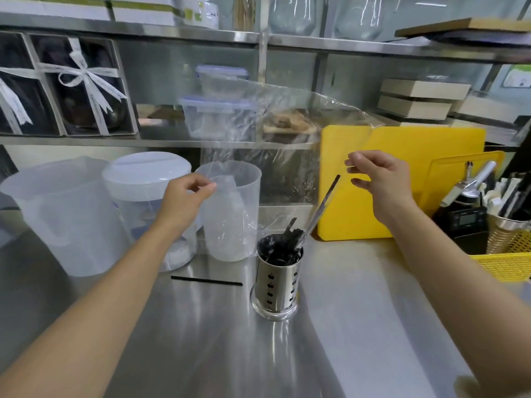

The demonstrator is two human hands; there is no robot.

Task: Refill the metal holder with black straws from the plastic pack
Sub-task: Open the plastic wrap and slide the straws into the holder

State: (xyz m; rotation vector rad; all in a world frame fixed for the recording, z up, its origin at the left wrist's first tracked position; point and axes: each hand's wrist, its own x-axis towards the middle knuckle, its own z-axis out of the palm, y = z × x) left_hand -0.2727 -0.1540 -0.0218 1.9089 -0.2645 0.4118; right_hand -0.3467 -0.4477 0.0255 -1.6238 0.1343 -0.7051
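Holding the plastic pack (258, 122) up by its lower edge, we have both hands at work; the left hand (184, 196) pinches the clear film between thumb and forefinger, the other fingers curled loosely behind; the right hand (379, 179) pinches the opposite side the same way, thumb and forefinger closed on the film, the remaining fingers spread below.

Between the two sets of fingers and below them stands the metal holder (277, 282) on the steel surface (359, 311); it is crammed with black straws (283, 248), their tips poking over the rim in a jumble. One long straw (326, 203) leans out of the holder up towards the right fingers; whether it is inside the film or only against it, we cannot tell. Above our fingers the pack looks all but empty; we see no other straws in it. One stray straw (207, 281) lies flat on the surface, below the left fingers and near the holder's left side.

By our reckoning the pour is nearly done; what is left is to seat that leaning straw, pick up the stray and drop it in, then put the empty pack aside. Behind the right fingers stands a yellow cutting board (431, 145); behind and to the left of the left fingers, clear plastic jugs (66, 214).
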